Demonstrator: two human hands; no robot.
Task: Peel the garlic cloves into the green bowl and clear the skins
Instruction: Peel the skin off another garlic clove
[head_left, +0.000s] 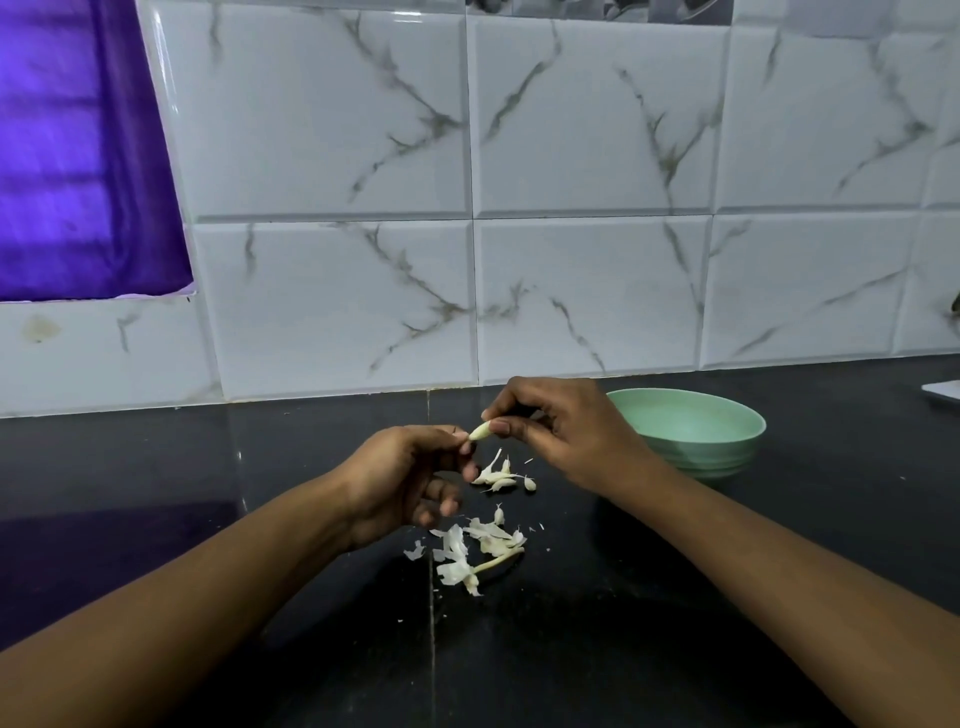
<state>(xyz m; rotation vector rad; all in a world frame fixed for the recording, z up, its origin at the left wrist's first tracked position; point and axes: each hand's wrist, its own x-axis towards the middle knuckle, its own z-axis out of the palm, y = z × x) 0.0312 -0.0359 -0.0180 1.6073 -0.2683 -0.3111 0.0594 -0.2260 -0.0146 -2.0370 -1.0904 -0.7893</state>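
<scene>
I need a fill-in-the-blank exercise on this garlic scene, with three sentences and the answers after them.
The left hand and the right hand pinch one garlic clove over the ____ counter.
The bowl beside the right hand is ____.
The wall behind is covered with marbled white ____.
Answers: black; green; tiles

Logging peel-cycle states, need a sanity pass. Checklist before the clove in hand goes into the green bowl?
1. Right hand grip on the garlic clove: thumb and finger pinch it. Ok.
2. Left hand clear of the clove: no, its fingertips pinch the clove's tip. Not ok.
3. Clove fully peeled: mostly covered by fingers. Cannot tell.
4. Green bowl upright, mouth open, just right of the right hand. Ok.
5. Skins cleared: no, they lie scattered on the counter. Not ok.
6. Loose cloves on the counter, outside the bowl. Not ok.
</scene>
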